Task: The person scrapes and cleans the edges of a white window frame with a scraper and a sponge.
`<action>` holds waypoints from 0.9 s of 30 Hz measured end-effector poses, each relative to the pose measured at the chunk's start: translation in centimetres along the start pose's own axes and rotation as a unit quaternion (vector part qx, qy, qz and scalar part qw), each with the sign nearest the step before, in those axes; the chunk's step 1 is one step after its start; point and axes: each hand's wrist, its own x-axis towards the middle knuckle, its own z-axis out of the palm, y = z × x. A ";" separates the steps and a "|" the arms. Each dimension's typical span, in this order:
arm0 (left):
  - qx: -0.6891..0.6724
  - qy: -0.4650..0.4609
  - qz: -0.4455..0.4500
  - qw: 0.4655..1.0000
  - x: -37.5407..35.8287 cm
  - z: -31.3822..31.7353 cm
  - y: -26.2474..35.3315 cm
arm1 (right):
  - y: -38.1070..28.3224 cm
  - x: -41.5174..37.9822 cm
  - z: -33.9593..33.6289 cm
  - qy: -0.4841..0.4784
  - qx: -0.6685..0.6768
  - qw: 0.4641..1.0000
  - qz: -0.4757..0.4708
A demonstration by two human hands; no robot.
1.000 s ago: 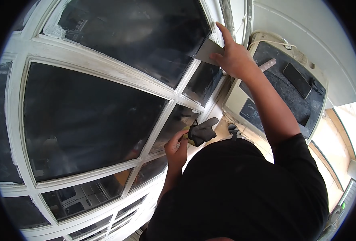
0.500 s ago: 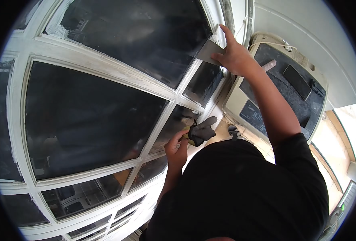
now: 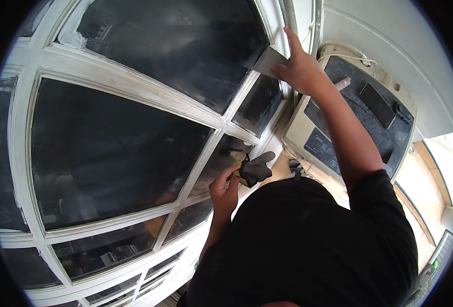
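A flat grey metal scraper [image 3: 269, 62] is gripped in my right hand [image 3: 304, 72], with the thumb pressed on its face and the index finger stretched upward. Its far edge lies against the white window frame [image 3: 242, 95], at the corner of a dark upper glass pane [image 3: 185, 46]. Lower down, my left hand [image 3: 224, 193] pinches a crumpled grey, black and yellow glove [image 3: 257, 169] close to a small pane. The glove's grey fingers hang off to the right.
Right of the window stands a washing machine [image 3: 313, 110] with a dusty dark lid. A phone [image 3: 378, 104] and a pinkish tube-like piece [image 3: 342, 84] lie on it. A ribbed hose [image 3: 290, 18] runs up beside the frame. Tiled floor [image 3: 413, 197] shows at the right.
My right hand and the scraper have shifted slightly upward along the frame. My left hand stays in place with the glove. Reflections in the lower panes have changed.
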 end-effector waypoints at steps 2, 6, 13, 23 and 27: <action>0.002 -0.001 0.001 1.000 0.0 0.0 -0.1 | -0.1 -0.1 0.0 -0.001 -0.002 1.000 0.002; -0.002 -0.002 0.000 1.000 0.0 0.1 0.0 | -0.5 0.0 -0.4 -0.009 -0.011 1.000 0.005; 0.004 0.005 0.009 1.000 -0.1 0.1 -0.1 | 0.0 0.3 -0.3 0.006 0.001 1.000 -0.003; 0.011 -0.019 -0.007 1.000 -0.3 -0.3 -0.4 | 0.3 0.8 -0.6 -0.022 -0.005 1.000 0.020; 0.002 -0.003 0.003 1.000 -0.2 0.1 0.2 | -0.1 -1.4 -2.6 -0.020 0.115 0.993 -0.004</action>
